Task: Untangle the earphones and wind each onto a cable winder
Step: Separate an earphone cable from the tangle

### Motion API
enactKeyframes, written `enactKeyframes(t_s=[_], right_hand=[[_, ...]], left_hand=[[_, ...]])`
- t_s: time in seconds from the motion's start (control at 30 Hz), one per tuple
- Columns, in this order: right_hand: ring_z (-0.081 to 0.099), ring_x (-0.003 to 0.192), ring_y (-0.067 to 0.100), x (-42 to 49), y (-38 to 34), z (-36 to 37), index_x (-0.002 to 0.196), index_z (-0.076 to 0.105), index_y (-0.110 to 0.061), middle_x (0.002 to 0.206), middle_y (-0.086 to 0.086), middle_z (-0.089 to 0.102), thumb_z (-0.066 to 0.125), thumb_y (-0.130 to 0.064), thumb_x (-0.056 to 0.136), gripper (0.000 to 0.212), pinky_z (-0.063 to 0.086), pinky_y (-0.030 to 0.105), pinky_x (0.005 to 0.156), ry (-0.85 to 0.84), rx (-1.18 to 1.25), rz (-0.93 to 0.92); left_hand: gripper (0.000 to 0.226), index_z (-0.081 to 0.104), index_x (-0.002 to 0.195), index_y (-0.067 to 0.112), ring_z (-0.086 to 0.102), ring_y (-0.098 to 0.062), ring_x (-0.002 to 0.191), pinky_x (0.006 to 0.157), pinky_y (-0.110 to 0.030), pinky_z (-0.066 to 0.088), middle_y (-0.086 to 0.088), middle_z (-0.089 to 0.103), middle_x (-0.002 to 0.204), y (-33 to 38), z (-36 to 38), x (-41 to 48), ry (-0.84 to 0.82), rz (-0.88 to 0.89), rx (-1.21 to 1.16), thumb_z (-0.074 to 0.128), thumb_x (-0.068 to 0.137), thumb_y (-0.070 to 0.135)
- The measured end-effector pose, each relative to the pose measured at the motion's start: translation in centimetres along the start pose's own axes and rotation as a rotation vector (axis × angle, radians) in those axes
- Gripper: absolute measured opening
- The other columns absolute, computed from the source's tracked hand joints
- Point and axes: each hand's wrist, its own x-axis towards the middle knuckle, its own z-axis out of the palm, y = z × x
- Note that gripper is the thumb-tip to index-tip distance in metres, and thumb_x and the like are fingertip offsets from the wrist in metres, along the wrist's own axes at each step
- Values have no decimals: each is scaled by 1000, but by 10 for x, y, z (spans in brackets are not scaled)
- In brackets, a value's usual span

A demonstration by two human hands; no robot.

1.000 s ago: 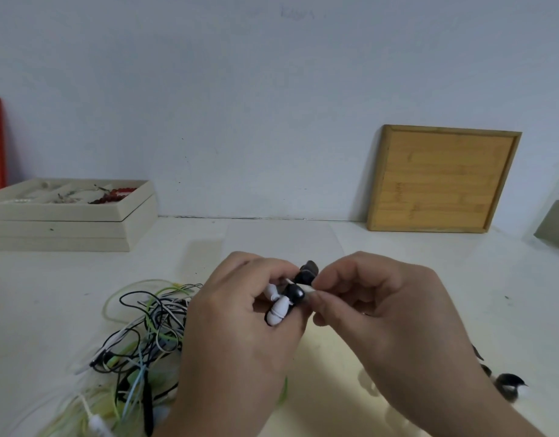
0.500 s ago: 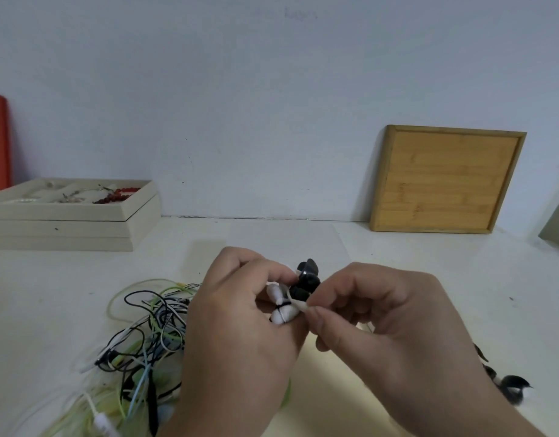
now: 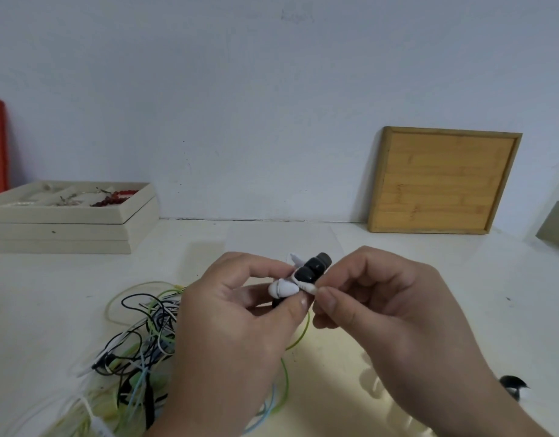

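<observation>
Risk, the pile: the large tangle of black, white, green and pale blue thin earphone cables (image 3: 145, 335) lies on the white table (image 3: 397, 279), just below and to the left of the grip. I judge that a strong pull on one cable can tighten the knots there or drag the whole pile along.
Risk, the buds: the small cluster of white and black plastic earbuds (image 3: 298, 277) can slip from the grip if the fingers loosen, and fall back on the pile.
Left hand: the left hand (image 3: 237, 335) is curled closed around the cluster, thumb and fingers holding the white buds.
Right hand: the right hand (image 3: 388, 313) is closed to a fine pinch on a thin white end (image 3: 311, 289) that touches the cluster.
Winder: I cannot identify any cable winder; a small black thing (image 3: 513, 383) lies far right of the grip.
</observation>
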Motion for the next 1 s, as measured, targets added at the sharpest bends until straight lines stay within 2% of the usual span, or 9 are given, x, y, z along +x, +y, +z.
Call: enactKeyframes(t_s=[0.1,0.17,0.27,0.4,0.5,0.67,0.77,0.9,1.0], right_hand=[[69,65,24,0,1,-1,75,72,-17,69,9,72,71,-14,75,4,56,37,65,15,6,-8],[68,68,33,0,0,-1,75,72,-18,71,10,72,71,-15,75,3,56,45,67,31,5,-6],[69,71,34,0,0,-1,76,72,-17,73,11,73,73,-16,74,3,56,50,70,38,-12,1],[67,63,9,-1,-1,-2,75,72,-22,68,-2,73,74,-18,72,5,49,15,61,26,-118,-22],[69,68,10,-1,0,-4,74,72,-24,69,-7,73,75,-17,73,7,47,12,61,10,-214,-28],[65,62,4,0,-1,-9,67,72,-16,66,-7,72,79,0,77,20,42,7,58,-17,-191,-29],[60,56,2,1,0,-10,66,71,-12,63,-2,70,80,4,76,21,41,8,56,12,-115,-3],[57,54,4,2,-3,-11,69,72,-20,63,-2,70,76,-15,73,8,40,9,52,97,-127,-1],[60,59,9,1,-3,-13,71,72,-23,67,-5,71,80,-8,79,19,42,14,53,160,-231,-23]], left_hand=[[19,75,83,22,73,-33,69,66,-46,61,-12,76,76,4,-2,-1,-72,-62,-73,75,67,12],[18,75,85,19,73,-37,73,77,-52,59,-12,76,76,6,-2,-1,-79,-69,-102,72,69,13],[12,74,83,15,76,-28,75,77,-42,63,-11,77,79,6,-1,1,-93,-82,-182,70,73,11],[8,74,73,15,75,-23,74,68,-31,60,-12,76,81,2,2,2,-95,-181,-327,69,71,9],[12,74,70,11,75,-24,73,62,-28,59,-18,75,85,1,4,3,-55,-277,-427,77,64,2],[20,71,82,-2,74,-26,75,59,-28,60,-25,74,91,-1,2,6,-8,-371,-534,62,67,7],[16,76,78,4,75,-28,82,64,-28,60,-25,74,94,-1,1,8,-21,-341,-494,63,70,9],[16,78,78,13,76,-27,83,71,-28,61,-13,78,86,-2,1,6,-37,-213,-297,66,78,3],[28,78,84,22,77,-22,81,79,-30,61,-6,78,80,-2,0,4,-87,-138,-93,63,90,-1]])
